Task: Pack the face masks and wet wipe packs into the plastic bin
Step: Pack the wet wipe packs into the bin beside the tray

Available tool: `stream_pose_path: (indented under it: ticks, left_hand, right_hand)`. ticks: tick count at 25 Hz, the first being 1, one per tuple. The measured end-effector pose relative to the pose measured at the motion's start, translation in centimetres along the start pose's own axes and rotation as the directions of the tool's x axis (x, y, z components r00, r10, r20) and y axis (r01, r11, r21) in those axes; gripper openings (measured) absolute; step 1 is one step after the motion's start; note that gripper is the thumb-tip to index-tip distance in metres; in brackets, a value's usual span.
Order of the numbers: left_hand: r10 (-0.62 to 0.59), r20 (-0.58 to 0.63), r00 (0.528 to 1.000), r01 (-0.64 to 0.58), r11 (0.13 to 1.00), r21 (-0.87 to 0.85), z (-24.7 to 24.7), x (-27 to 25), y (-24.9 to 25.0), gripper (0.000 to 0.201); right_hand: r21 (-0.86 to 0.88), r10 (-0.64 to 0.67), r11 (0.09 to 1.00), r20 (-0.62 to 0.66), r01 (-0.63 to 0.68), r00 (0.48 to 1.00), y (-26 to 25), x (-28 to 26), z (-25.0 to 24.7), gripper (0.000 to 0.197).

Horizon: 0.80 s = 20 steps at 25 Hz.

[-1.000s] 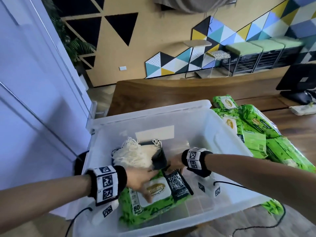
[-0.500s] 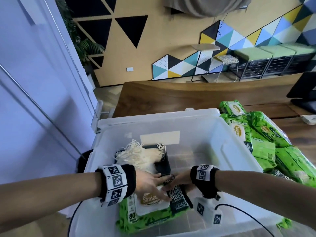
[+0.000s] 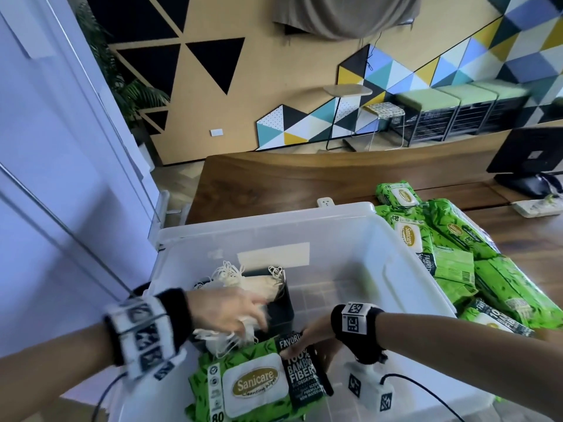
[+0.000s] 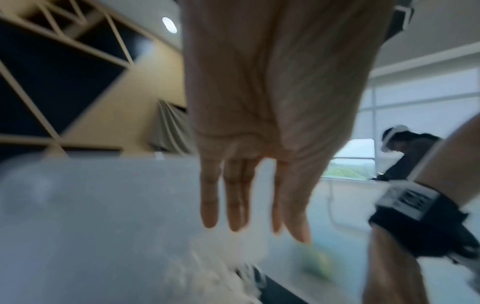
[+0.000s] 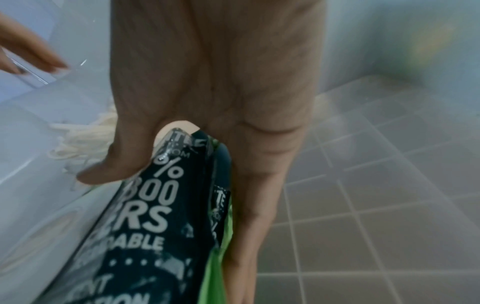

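Observation:
A clear plastic bin [image 3: 268, 217] stands in front of me. Inside at the back left, cream face masks [image 3: 253, 281] with white ear loops fill a small black box [image 3: 281, 312]. A green wet wipe pack [image 3: 253, 385] lies at the bin's near side. My left hand [image 3: 231, 309] hovers over the masks, and the left wrist view shows that left hand [image 4: 249, 205] with straight fingers holding nothing above the blurred masks [image 4: 215, 273]. My right hand [image 3: 310, 339] pinches the pack's dark end; in the right wrist view the right hand [image 5: 182, 164] has its thumb on top of the pack [image 5: 155, 226] and fingers beneath.
Several more green wet wipe packs [image 3: 451, 257] are piled on the wooden table [image 3: 304, 178] right of the bin. A monitor [image 3: 530, 150] and a power strip [image 3: 539, 207] sit at the far right. A white wall runs along the left. The bin's gridded floor [image 5: 363, 205] shows bare right of the pack.
My left hand has lifted off the wet wipe pack and moved back over the masks. My right hand still pinches the pack's dark end, shifted slightly toward me.

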<state>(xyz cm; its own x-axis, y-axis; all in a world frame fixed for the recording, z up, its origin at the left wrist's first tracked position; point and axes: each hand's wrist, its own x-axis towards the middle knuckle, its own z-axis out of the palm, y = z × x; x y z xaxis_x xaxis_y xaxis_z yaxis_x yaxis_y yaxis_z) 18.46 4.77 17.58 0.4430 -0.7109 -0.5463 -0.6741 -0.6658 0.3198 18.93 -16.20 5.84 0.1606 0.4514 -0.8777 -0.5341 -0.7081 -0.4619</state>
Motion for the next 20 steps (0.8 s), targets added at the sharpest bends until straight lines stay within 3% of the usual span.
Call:
stream_pose_path:
  ticks: [1,3,4,5,6,7,8,9,10,11,14,16,18,20]
  left_hand:
    - [-0.12,-0.17,0.978,0.12,0.993,-0.01,-1.0,-2.2,-0.7,0.03]
    - [-0.399,-0.413,0.819,0.424,0.905,-0.034,-1.3,-7.0,-2.8,0.043]
    - [-0.544,-0.405,0.735,0.569,0.82,-0.069,-0.2,-9.0,-3.8,0.061]
    - [-0.674,-0.314,0.669,0.675,0.727,-0.124,1.0,-10.5,-4.0,0.08]
    - [-0.764,-0.14,0.63,0.738,0.645,-0.196,3.0,-11.5,-4.4,0.092]
    - [-0.78,0.032,0.625,0.741,0.58,-0.338,4.7,-11.9,-4.3,0.098]
    - [-0.741,0.177,0.648,0.685,0.466,-0.56,5.9,-11.8,-4.4,0.101]
    - [-0.68,0.26,0.685,0.568,0.275,-0.776,6.7,-12.0,-4.0,0.105]
    - [-0.623,0.279,0.731,0.447,0.128,-0.885,7.4,-12.0,-4.2,0.105]
    - [-0.591,0.269,0.761,0.376,0.064,-0.924,7.8,-12.1,-4.3,0.096]
    - [-0.608,0.202,0.768,0.277,0.031,-0.96,8.3,-12.0,-4.2,0.077]
    - [-0.595,0.204,0.777,0.263,0.012,-0.965,8.4,-11.6,-4.0,0.068]
    - [-0.616,0.22,0.757,0.268,-0.014,-0.963,8.7,-11.3,-3.6,0.05]
    - [-0.622,0.218,0.752,0.268,-0.014,-0.963,9.1,-11.2,-3.5,0.061]
  right_hand:
    - [0.0,-0.016,1.0,0.039,0.016,0.999,0.3,-0.1,-0.3,0.035]
    - [0.017,-0.041,0.999,0.121,0.039,0.992,0.8,-0.2,-0.6,0.059]
    - [0.028,-0.025,0.999,0.159,0.021,0.987,1.1,0.0,-0.6,0.073]
    - [0.059,-0.026,0.998,0.181,0.016,0.983,1.2,0.3,-0.6,0.08]
    - [0.103,-0.037,0.995,0.189,0.017,0.981,1.3,0.8,-0.2,0.081]
    - [0.157,-0.056,0.987,0.18,0.028,0.982,1.2,1.1,0.0,0.081]
    - [0.209,-0.071,0.977,0.159,0.037,0.985,1.4,1.0,0.2,0.079]
    - [0.242,-0.068,0.97,0.135,0.034,0.988,1.1,1.1,0.5,0.077]
    - [0.267,-0.06,0.963,0.123,0.025,0.991,0.8,1.2,0.8,0.075]
    - [0.29,-0.054,0.957,0.126,0.016,0.991,0.7,1.4,1.0,0.076]
    - [0.279,-0.066,0.96,0.123,0.029,0.99,-0.4,1.5,2.2,0.081]
    - [0.239,-0.064,0.97,0.116,0.035,0.991,-1.3,1.4,3.2,0.08]
    - [0.195,-0.06,0.98,0.108,0.038,0.992,-1.8,1.2,4.1,0.086]
    - [0.156,-0.037,0.988,0.102,0.02,0.994,-2.2,0.7,4.9,0.083]
